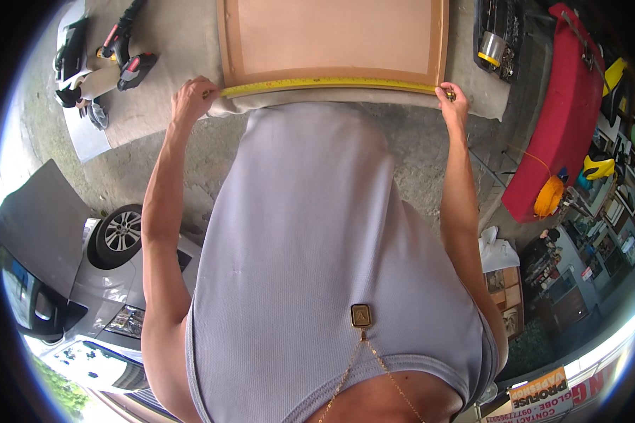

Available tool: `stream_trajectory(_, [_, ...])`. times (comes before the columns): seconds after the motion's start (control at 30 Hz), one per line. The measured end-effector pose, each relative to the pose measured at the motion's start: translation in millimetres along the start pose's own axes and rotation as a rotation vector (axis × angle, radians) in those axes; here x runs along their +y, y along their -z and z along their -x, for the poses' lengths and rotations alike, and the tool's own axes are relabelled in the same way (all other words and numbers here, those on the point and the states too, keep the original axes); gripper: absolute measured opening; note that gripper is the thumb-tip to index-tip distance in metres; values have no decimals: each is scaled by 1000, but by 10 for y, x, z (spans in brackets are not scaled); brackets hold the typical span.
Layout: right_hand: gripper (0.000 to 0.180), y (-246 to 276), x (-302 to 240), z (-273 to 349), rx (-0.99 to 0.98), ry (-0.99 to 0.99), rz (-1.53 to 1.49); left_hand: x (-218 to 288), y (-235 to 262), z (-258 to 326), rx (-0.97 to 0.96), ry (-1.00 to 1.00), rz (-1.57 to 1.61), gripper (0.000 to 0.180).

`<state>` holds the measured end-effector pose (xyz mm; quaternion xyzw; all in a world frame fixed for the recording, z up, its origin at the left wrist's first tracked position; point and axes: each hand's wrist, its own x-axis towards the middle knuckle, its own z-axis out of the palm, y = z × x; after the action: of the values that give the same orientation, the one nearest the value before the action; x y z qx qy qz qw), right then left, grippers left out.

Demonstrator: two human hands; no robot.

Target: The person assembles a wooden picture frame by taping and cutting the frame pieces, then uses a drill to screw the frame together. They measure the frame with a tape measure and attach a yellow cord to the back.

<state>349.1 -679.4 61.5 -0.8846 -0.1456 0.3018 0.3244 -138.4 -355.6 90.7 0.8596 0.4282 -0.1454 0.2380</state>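
Note:
A yellow measuring tape (pixel 324 82) is stretched along the near edge of a framed wooden panel (pixel 331 39). My left hand (pixel 193 97) is closed on the tape's left end, just beyond the panel's near left corner. At the other end, by the near right corner, my right hand (pixel 454 106) pinches the tape between thumb and fingers. Whether a tape case sits inside either hand cannot be made out. Beneath the panel lies a table covered with a beige cloth (pixel 180 46), whose near edge hangs in folds.
On the table's left are a black and red cordless tool (pixel 125 49) and a spray-gun-like item (pixel 88 88). A toolbox (pixel 499 35) holds a silver can. Right stands a red car bumper (pixel 543 134) with an orange cord (pixel 549 197). A silver car (pixel 106 282) is behind left.

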Motion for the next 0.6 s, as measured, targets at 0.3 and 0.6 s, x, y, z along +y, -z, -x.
stream_trajectory(0.3, [21,41,213,-138,-21,185,58,2178,-289,-350,-51,-7,-64,22])
stream_trajectory(0.6, [21,77,156,-118,-26,232,15,2619,-557,-459,43,-31,-20,20])
